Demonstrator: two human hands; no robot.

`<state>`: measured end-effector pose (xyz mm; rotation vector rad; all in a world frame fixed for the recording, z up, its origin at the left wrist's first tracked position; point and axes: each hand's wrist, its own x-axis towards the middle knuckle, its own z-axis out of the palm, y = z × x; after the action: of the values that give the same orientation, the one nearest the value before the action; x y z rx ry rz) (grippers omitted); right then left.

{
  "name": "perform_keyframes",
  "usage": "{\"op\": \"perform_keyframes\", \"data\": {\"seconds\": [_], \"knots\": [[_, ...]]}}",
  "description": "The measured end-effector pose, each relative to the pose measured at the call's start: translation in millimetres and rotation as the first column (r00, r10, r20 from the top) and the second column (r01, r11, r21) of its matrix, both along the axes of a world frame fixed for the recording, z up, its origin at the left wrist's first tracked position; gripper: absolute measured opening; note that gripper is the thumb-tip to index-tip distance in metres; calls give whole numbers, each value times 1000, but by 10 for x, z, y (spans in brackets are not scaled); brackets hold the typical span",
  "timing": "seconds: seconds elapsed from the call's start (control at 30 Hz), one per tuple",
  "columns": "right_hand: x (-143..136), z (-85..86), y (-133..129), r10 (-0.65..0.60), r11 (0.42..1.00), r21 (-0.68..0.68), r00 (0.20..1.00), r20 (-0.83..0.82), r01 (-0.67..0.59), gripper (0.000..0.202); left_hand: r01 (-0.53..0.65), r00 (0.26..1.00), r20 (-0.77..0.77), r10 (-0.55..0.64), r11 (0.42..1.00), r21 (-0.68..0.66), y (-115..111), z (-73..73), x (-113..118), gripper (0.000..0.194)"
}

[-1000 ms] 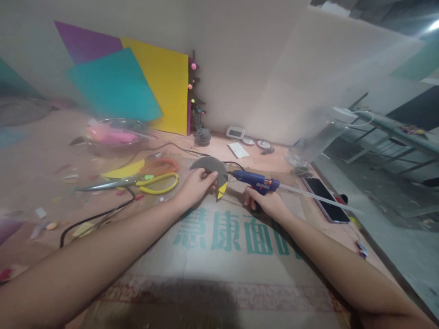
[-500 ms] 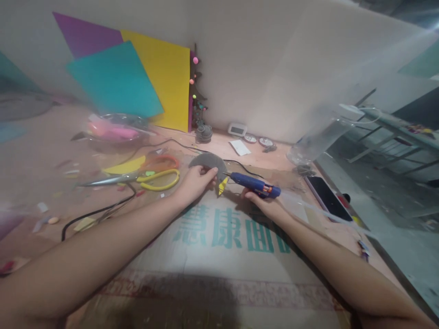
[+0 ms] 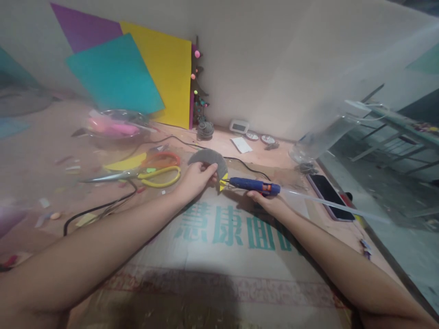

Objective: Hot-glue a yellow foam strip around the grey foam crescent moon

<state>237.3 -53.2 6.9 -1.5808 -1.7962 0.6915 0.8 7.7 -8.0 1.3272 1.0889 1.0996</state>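
Note:
Pinched in my left hand (image 3: 199, 177) is a grey crescent-shaped piece (image 3: 213, 157), held just above the cardboard. A small yellow piece (image 3: 223, 182) sits at the crescent's lower right tip. My right hand (image 3: 265, 201) grips a blue hot glue gun (image 3: 252, 184), and a long clear glue stick (image 3: 318, 199) sticks out of its back end. The gun's nozzle points left and meets the yellow piece; whether glue is coming out is too small to tell. Part of the right hand's fingers is hidden under the gun.
Scissors (image 3: 137, 174) with orange and yellow handles lie left of my hands, among paper scraps. Printed cardboard (image 3: 206, 260) covers the table's front. A phone (image 3: 331, 197) and a clear jug (image 3: 313, 137) stand right. Coloured sheets (image 3: 120, 77) lean on the wall. A black cord (image 3: 245, 162) runs behind.
The glue gun has tilted closer to level, and its nozzle has come onto the yellow piece. My left hand keeps its pinch on the crescent. The whole view has shifted slightly.

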Motion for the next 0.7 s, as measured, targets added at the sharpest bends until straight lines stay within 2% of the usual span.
{"op": "perform_keyframes", "data": {"seconds": [0.23, 0.43, 0.7], "knots": [[-35, 30, -5, 74, 997, -28, 997, -12, -74, 30, 25, 1000, -6, -25, 1000, 18, 14, -22, -16, 38], [-54, 46, -6, 49, 999, -14, 999, -22, -49, 31, 35, 999, 7, -35, 999, 18, 16, -33, -15, 39], [-52, 27, 0, 34, 999, -22, 998, 48, -33, 34, 43, 999, -9, -43, 999, 24, 13, -35, -20, 39]]}}
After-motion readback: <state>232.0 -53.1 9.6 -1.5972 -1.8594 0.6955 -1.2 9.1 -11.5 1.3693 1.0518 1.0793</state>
